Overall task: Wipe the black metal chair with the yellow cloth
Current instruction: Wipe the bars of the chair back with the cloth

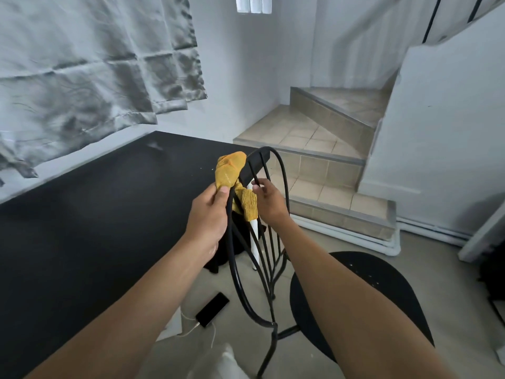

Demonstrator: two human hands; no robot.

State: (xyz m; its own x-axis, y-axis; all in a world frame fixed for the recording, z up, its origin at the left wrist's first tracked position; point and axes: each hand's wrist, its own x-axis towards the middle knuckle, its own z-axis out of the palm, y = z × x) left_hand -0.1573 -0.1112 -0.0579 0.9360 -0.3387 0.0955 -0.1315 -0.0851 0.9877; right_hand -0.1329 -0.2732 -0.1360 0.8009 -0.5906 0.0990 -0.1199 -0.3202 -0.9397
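The black metal chair stands in front of me, its round seat at lower right and its looped wire backrest rising at centre. My left hand grips the upper part of the yellow cloth, which is wound around the left side of the backrest loop near its top. My right hand pinches the cloth's lower end and a thin backrest bar. Both forearms reach in from the bottom edge.
A black table fills the left side, its white leg just behind the backrest. A black phone on a white cable lies on the floor. Tiled steps rise at the back right. A grey curtain hangs at upper left.
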